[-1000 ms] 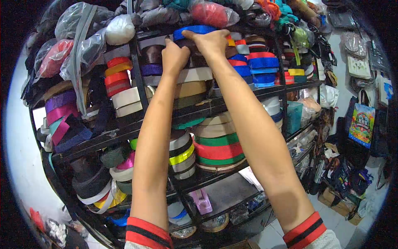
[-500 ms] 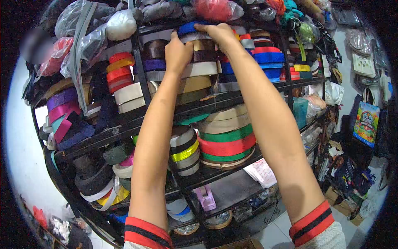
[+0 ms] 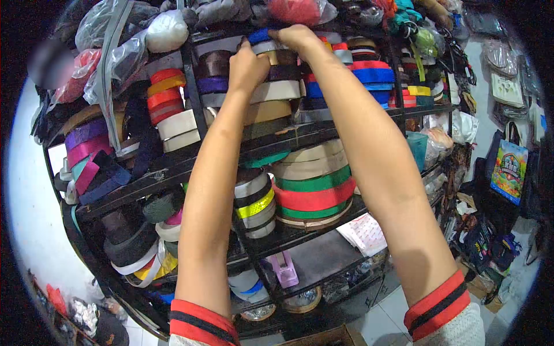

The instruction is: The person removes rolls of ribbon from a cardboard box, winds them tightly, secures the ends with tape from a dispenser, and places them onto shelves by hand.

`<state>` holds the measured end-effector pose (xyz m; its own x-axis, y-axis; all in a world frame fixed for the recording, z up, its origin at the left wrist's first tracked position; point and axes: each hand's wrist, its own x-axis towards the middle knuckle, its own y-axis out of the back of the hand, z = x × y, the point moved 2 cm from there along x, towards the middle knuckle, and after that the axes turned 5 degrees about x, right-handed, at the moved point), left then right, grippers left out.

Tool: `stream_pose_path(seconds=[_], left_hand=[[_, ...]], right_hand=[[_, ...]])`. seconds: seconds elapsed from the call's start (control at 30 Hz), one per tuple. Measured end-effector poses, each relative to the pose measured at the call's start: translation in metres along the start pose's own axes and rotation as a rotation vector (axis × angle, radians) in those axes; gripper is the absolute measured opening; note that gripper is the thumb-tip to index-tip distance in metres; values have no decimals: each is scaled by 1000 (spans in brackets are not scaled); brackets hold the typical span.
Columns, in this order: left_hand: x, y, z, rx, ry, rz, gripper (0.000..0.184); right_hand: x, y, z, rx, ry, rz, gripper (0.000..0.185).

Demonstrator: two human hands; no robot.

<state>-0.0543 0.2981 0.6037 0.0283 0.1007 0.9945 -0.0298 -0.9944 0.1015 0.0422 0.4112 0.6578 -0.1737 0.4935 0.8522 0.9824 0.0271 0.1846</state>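
Observation:
On the upper shelf, a roll of blue webbing sits high on a stack of webbing rolls. My right hand grips its right side, the thumb against the near face. My left hand is at its left edge, fingers bent around it and partly hidden behind the hand. Under my hands the stack holds a cream roll, a tan roll and dark ones. A purple roll lies left of my left hand, and blue rolls are stacked right of my right forearm.
A black metal shelf spans the view. Lower down stand green and red rolls and a reflective yellow band. Bagged goods crowd the top. A lilac object and papers lie on lower shelves.
The view has shifted slightly. My left hand has moved a little, and its raised finger now shows less. My right hand stays at the blue roll.

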Motion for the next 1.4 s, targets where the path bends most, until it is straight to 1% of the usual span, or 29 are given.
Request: stream_pose_path(seconds=[0.13, 0.17, 0.2, 0.23, 0.27, 0.3, 0.33, 0.4, 0.43, 0.47, 0.5, 0.53, 0.57, 0.6, 0.67, 0.7, 0.8, 0.87, 0.9, 0.97, 1.0, 1.03, 1.1, 1.17, 1.2, 1.23, 1.27, 1.33, 1.4], left_hand=[[1, 12, 2, 96, 60, -28, 49], [-4, 17, 7, 79, 0, -12, 46], [-10, 25, 13, 56, 15, -119, 46], [-18, 32, 20, 120, -9, -89, 46], [-29, 37, 28, 184, -33, -71, 47], [-46, 51, 39, 164, -61, -85, 45], [-67, 70, 51, 143, -78, -104, 42], [-120, 108, 71, -71, -129, -68, 40], [-157, 118, 70, -106, -180, -71, 32], [-193, 130, 70, -143, -232, -66, 24], [-232, 143, 73, -239, -101, -146, 22], [-273, 157, 76, -334, 42, -233, 21], [-314, 169, 78, -322, 130, -380, 21], [-354, 178, 77, -313, 226, -528, 21], [-451, 188, 70, -498, 746, -935, 21], [-499, 192, 71, -517, 868, -1044, 22], [-648, 210, 70, -521, 1202, -1245, 25], [-734, 234, 72, -499, 1176, -1345, 26], [-768, 243, 74, -396, 1166, -1549, 28], [-817, 253, 86, -270, 1183, -1495, 28], [-843, 262, 92, -204, 1195, -1472, 28], [-876, 266, 98, -165, 1138, -1558, 31], [-940, 280, 107, -87, 1018, -1735, 37], [-964, 287, 116, -10, 1097, -1652, 47], [-979, 298, 123, 24, 1138, -1619, 52], [-1013, 301, 121, -65, 1336, -1580, 61], [-1047, 304, 119, -138, 1535, -1522, 71], [-1055, 297, 121, -78, 1528, -1593, 76], [-1065, 291, 127, 35, 1266, -1822, 78]], right_hand=[[-30, 11, -4, -45, 109, 243, 55], [-44, 16, -8, -124, 160, 260, 55], [-62, 25, -12, -116, 143, 231, 58], [-83, 30, -18, -267, 176, 307, 49], [-101, 37, -14, -79, 141, 299, 62], [-138, 39, -12, 410, 219, 273, 46], [-177, 48, -8, 369, 505, 213, 36], [-267, 58, 12, 497, 310, -98, 30], [-317, 57, 35, 536, 157, -255, 22], [-372, 55, 51, 737, -331, -528, 24], [-426, 47, 86, 645, -339, -779, 25], [-480, 38, 106, 778, -572, -965, 25], [-537, 26, 134, 576, -684, -1065, 28], [-592, 15, 161, 539, -875, -1011, 27], [-733, 8, 199, 579, -1233, -918, 27], [-792, 12, 212, 652, -1373, -852, 27], [-878, 23, 193, 464, -1750, -865, 29], [-942, 27, 212, 255, -1728, -949, 32], [-976, 27, 222, 164, -1698, -989, 34], [-1032, 28, 249, 217, -1392, -898, 37], [-1042, 24, 253, 119, -1289, -927, 37], [-1052, 20, 257, 15, -1189, -950, 38], [-1047, -1, 253, -430, -1040, -1127, 39], [-1026, -19, 256, -166, -1230, -1211, 41], [-1033, -26, 253, -168, -1143, -1214, 41], [-1040, -32, 251, -174, -1055, -1215, 41], [-1067, -44, 255, -309, -763, -1164, 41], [-1132, -64, 282, -484, -500, -1030, 41], [-1181, -79, 311, -527, -588, -949, 40]])
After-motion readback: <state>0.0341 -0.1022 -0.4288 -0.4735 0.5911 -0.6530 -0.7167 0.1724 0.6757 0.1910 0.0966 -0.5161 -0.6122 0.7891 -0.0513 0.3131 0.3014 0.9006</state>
